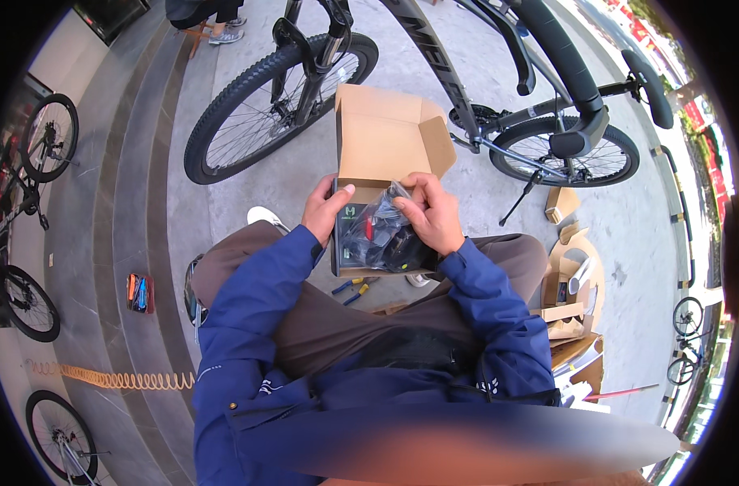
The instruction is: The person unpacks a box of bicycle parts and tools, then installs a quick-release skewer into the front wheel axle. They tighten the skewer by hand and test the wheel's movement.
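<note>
Left hand (325,212) grasps an open cardboard box (381,139) by its left edge, with the thumb laid over the rim near the far left corner. Right hand (436,215) pinches the gathered top of a clear plastic bag (376,236) toward the box's far right corner, thumb and forefinger closed on the film. The bag lies slanted within the box's walls, covering much of the right side; dark parts and one red piece show through it. Beside it, along the left edge, a dark card (349,217) with a green mark is partly covered. The lid stands folded back from the far edge, and the whole box is above the person's lap, between the knees.

On the floor (248,202) below the box's near edge lie tools with blue and yellow handles (355,290). A bicycle (434,61) stands beyond the box. Toward the floor's right edge are cut cardboard pieces (570,283); toward its left, a small red tray (151,303) of tools and an orange coiled hose (126,379).
</note>
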Available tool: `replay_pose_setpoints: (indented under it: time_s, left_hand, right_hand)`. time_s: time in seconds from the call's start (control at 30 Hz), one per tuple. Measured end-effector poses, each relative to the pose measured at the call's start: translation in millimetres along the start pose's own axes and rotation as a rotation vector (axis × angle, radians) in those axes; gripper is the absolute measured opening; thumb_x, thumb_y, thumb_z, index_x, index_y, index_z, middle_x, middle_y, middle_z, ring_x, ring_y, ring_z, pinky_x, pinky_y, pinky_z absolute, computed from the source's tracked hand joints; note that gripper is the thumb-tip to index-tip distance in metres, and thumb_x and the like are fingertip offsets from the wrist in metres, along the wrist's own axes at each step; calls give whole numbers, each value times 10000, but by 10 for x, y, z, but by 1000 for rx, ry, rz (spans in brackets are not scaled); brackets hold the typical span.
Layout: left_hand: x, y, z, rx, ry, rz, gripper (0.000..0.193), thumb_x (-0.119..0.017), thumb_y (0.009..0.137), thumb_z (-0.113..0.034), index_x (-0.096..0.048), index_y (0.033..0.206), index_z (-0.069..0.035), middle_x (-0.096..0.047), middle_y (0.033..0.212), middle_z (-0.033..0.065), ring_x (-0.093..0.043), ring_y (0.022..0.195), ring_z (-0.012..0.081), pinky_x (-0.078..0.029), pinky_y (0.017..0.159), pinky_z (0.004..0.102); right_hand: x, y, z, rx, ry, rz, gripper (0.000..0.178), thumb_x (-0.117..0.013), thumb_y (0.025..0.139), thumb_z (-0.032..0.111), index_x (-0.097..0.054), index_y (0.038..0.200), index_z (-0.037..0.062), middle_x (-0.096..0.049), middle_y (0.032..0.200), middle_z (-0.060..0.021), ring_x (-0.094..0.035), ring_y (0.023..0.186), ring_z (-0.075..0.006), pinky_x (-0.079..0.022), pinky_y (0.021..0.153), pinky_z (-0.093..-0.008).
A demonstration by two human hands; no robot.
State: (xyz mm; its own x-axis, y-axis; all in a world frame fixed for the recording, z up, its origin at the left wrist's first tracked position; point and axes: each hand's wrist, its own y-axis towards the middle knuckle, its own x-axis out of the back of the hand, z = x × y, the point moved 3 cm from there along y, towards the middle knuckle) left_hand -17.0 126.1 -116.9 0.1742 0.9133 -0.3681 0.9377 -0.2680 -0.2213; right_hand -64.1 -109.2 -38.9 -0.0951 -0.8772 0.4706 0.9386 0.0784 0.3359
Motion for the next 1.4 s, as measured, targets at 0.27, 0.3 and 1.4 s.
replay_pose_setpoints:
  time_s: [0.27, 0.3, 1.4]
  left_hand:
    - [91, 25, -12, -49, 61, -99, 538, -740, 990, -215, -562, 1437, 27, -702, 1188, 126, -674, 1055, 173, -547, 901, 323]
    - [94, 6, -5, -41, 2, -95, 542, -741, 989, -216, -561, 1438, 28, -704, 1188, 127, -677, 1055, 175, -549, 900, 324]
    - [-263, -78, -638, -15, -157, 192, 478, -570, 1074, -255, -506, 1458, 24, -685, 1266, 147, -725, 1049, 205, -607, 887, 349]
  right_hand:
    - [41, 83, 124, 268, -142, 379, 298, -837, 876, 270, -757, 1108, 101, -686, 955, -114, -652, 896, -296, -532, 808, -410]
    - [69, 85, 80, 163, -75, 464, 426, -894, 818, 306, -735, 1162, 110, -682, 1204, -140, -645, 1078, -351, -524, 928, -448]
    - [1196, -3711, -3051, -883, -422, -848, 618, -955, 756, 442, -635, 1090, 32, -699, 894, -104, -630, 811, -177, -545, 770, -355]
